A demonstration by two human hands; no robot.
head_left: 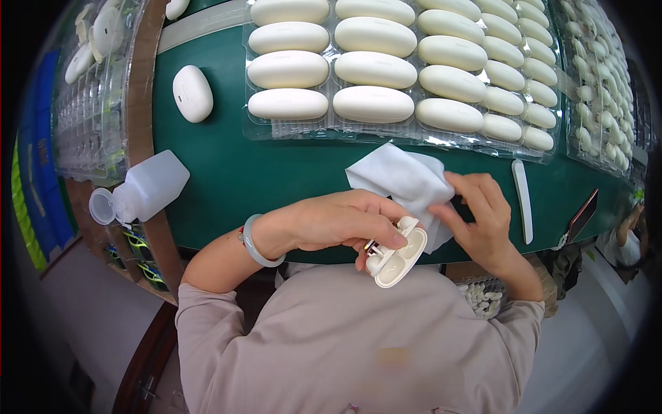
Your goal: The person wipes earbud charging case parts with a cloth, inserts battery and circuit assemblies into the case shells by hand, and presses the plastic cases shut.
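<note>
An opened white earbud case (398, 258) is held in my left hand (352, 221), near the table's front edge, its lid hanging toward my body. The thumb presses on the case and the other fingers go behind it. A white cloth (407, 178) lies bunched just beyond the case. My right hand (483, 217) pinches the cloth's right edge between thumb and fingers. Part of the cloth hangs down between the two hands.
Clear trays hold several closed white cases (376, 69) at the back. One white case (192, 94) lies alone at left, above a translucent bottle (155, 185). At right are a white strip (523, 200) and a phone (583, 214). More trays (600, 90) stand far right.
</note>
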